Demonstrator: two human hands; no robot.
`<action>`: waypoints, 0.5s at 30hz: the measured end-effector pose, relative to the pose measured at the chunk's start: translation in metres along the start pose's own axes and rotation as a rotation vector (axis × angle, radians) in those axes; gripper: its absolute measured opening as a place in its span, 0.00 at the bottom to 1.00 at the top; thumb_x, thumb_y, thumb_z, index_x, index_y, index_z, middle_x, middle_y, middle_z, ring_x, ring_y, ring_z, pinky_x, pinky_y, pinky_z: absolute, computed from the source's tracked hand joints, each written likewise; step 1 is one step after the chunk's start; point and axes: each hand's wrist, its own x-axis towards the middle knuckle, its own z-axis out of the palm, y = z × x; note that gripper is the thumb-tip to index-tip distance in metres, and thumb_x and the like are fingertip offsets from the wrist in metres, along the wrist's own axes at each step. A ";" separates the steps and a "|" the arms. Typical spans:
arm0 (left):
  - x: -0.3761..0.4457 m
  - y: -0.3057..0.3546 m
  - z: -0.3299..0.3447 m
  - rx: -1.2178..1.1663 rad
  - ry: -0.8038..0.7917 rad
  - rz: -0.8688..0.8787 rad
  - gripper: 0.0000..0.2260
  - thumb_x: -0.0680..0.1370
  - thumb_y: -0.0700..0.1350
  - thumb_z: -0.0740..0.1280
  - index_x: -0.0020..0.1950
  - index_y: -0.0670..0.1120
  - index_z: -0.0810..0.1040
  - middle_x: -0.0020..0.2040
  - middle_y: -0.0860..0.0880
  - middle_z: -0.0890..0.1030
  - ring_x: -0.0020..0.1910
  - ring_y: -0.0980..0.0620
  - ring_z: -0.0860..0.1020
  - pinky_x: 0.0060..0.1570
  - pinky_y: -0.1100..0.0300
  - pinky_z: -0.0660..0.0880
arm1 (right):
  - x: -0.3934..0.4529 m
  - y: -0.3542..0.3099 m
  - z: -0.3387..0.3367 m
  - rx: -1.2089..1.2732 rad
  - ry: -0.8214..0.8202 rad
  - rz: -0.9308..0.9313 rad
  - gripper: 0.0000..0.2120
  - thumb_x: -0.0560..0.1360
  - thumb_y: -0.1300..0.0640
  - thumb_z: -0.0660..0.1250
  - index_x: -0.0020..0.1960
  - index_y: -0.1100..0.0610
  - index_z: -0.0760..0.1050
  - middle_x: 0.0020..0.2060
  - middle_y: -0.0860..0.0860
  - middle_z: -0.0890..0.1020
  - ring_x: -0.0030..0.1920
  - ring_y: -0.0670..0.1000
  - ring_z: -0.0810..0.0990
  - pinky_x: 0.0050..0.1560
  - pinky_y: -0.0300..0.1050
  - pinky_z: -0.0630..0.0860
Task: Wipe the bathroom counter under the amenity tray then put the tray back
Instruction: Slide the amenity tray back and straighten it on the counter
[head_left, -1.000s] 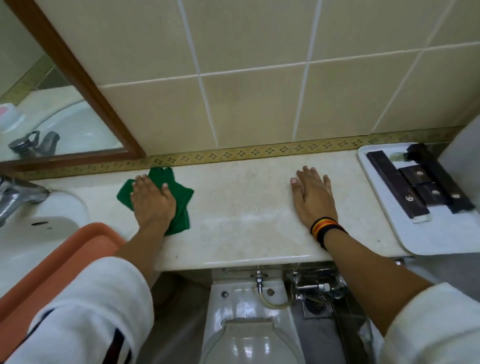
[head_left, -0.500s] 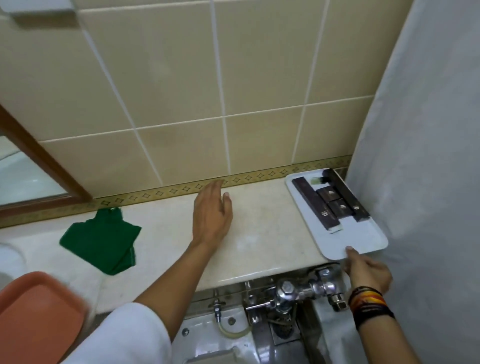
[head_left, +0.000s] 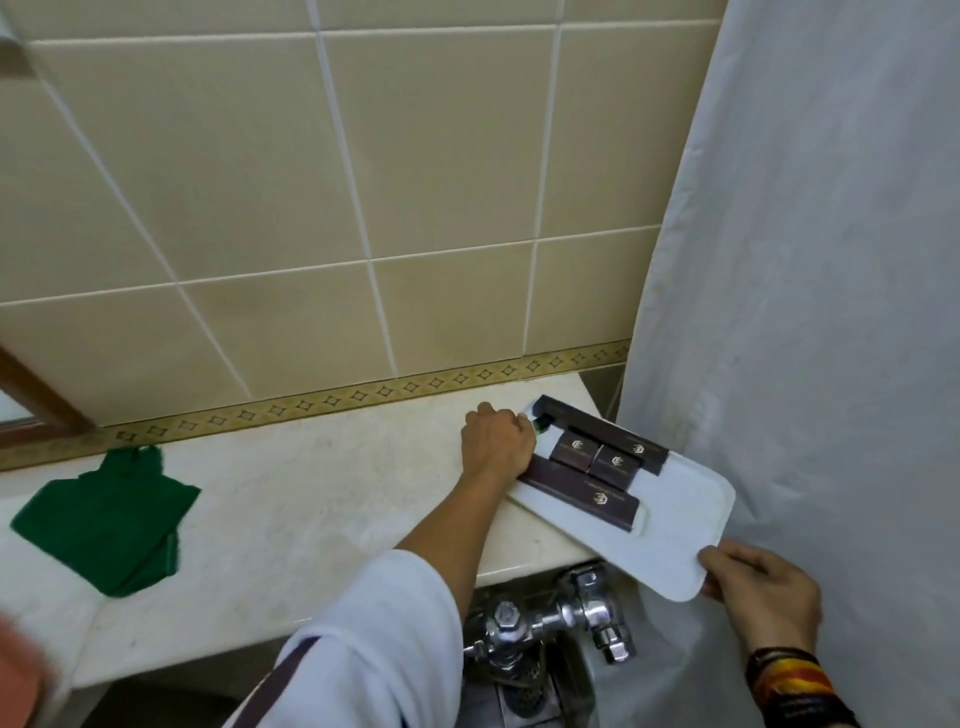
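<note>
The white amenity tray (head_left: 685, 525) lies at the right end of the pale marble counter (head_left: 311, 499), its near end sticking out past the counter's front edge. It carries several dark brown boxes (head_left: 597, 457) and a small green-capped item. My left hand (head_left: 498, 436) grips the tray's far left edge. My right hand (head_left: 763, 587) holds the tray's near corner, thumb on top. The green cloth (head_left: 109, 514) lies crumpled on the counter at the left, with no hand on it.
A white shower curtain (head_left: 831, 286) hangs just right of the tray. A chrome flush valve (head_left: 561, 618) sits below the counter edge. An orange tray corner (head_left: 21, 675) shows at bottom left. A wooden mirror frame (head_left: 41, 400) stands at the left, on the beige tile wall.
My left hand let go of the green cloth and crossed the counter to grip the tray's far edge. My right hand took the tray's near corner. The view swung right.
</note>
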 end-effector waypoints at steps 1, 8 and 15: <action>0.001 0.002 0.001 -0.009 0.007 -0.026 0.24 0.85 0.53 0.52 0.64 0.39 0.80 0.65 0.38 0.76 0.64 0.39 0.73 0.64 0.47 0.71 | -0.001 -0.004 0.002 -0.015 -0.015 -0.017 0.08 0.68 0.68 0.75 0.47 0.63 0.82 0.40 0.60 0.85 0.35 0.58 0.83 0.46 0.46 0.81; -0.015 -0.080 -0.039 -0.195 0.143 -0.290 0.22 0.82 0.52 0.56 0.55 0.37 0.83 0.57 0.36 0.82 0.55 0.37 0.80 0.53 0.50 0.75 | -0.014 -0.032 0.045 -0.178 -0.214 -0.216 0.08 0.67 0.67 0.75 0.40 0.56 0.83 0.36 0.55 0.85 0.39 0.57 0.83 0.49 0.50 0.81; -0.038 -0.197 -0.112 -0.235 0.238 -0.507 0.20 0.81 0.51 0.59 0.56 0.36 0.82 0.57 0.34 0.82 0.54 0.35 0.79 0.53 0.49 0.74 | -0.055 -0.049 0.164 -0.380 -0.430 -0.346 0.08 0.69 0.62 0.75 0.48 0.59 0.85 0.47 0.55 0.86 0.51 0.57 0.83 0.57 0.44 0.76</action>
